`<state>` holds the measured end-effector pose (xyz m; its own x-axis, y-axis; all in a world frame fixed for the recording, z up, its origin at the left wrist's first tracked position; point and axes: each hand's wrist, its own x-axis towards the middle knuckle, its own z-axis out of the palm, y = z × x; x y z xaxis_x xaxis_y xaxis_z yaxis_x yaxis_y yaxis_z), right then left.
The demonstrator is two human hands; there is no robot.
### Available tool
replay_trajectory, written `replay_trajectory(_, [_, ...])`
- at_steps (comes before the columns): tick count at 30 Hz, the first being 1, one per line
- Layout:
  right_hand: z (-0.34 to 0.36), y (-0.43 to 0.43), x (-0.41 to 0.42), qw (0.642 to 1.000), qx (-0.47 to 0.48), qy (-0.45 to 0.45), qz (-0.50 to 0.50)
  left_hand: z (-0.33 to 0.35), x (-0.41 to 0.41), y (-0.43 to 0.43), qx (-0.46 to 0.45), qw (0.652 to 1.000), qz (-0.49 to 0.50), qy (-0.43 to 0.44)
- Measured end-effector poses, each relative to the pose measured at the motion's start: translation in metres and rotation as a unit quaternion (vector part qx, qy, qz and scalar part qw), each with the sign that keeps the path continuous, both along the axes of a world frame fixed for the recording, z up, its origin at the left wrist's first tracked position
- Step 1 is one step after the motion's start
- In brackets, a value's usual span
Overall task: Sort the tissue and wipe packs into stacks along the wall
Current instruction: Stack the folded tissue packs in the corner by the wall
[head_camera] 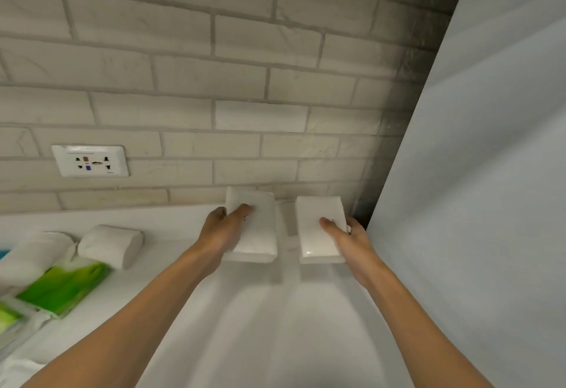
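Note:
Two plain white tissue packs lie side by side against the brick wall at the back of the white counter (260, 311). My left hand (222, 230) grips the left white pack (258, 228) from its left side, thumb on top. My right hand (349, 240) grips the right white pack (315, 228) from its right side, thumb on top. A narrow gap separates the two packs. At the far left lie other white packs (111, 245) and green wipe packs (66, 286), blurred.
A white wall socket (90, 161) sits on the brick wall at left. A tall white panel (474, 173) closes off the right side next to the right pack. Open counter lies between my forearms.

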<state>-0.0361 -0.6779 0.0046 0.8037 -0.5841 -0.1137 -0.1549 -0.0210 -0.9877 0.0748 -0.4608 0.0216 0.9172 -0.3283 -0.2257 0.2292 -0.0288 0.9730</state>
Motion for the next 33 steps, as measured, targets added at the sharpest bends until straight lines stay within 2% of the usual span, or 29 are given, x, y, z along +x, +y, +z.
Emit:
replay_trajectory(8, [0.012,-0.048,0.03,0.999,-0.033,0.016,-0.01,0.002,0.021,-0.048,-0.017,0.999,-0.004,0.044])
replay_trajectory(13, [0.013,-0.074,0.057,0.997,-0.042,0.064,-0.017,-0.004,0.033,-0.076,-0.016,0.998,-0.014,0.054])
replay_trajectory(20, [0.001,-0.107,0.084,0.992,-0.05,0.114,-0.006,-0.025,0.05,-0.106,0.091,0.994,0.017,0.05])
replay_trajectory(24, [-0.004,-0.121,0.094,0.989,-0.051,0.14,0.01,-0.035,0.058,-0.118,0.106,0.992,0.038,0.056])
replay_trajectory(33, [-0.015,-0.126,0.104,0.986,-0.053,0.158,0.024,-0.047,0.064,-0.137,0.168,0.984,0.062,-0.007])
